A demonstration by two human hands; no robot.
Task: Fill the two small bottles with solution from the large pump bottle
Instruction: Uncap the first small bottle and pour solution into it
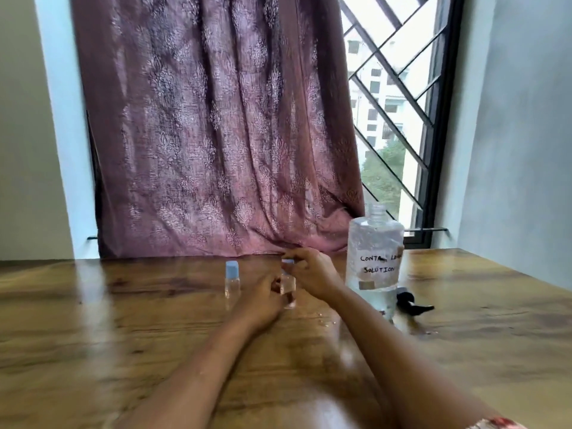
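Right hand (309, 270) pinches the blue cap (288, 261) atop the small bottle (288, 287), whose body the left hand (263, 297) clamps. Capped second bottle (232, 278) stands left; large bottle (374, 261), pump (411, 301) removed, right. Risk: loose grip tips it, spilling solution.

Single head-mounted wide-angle view; faces forward and slightly down across wooden table (464, 351) toward curtain (210, 134) and window (393, 119); forearms nearest, hands at mid-distance.
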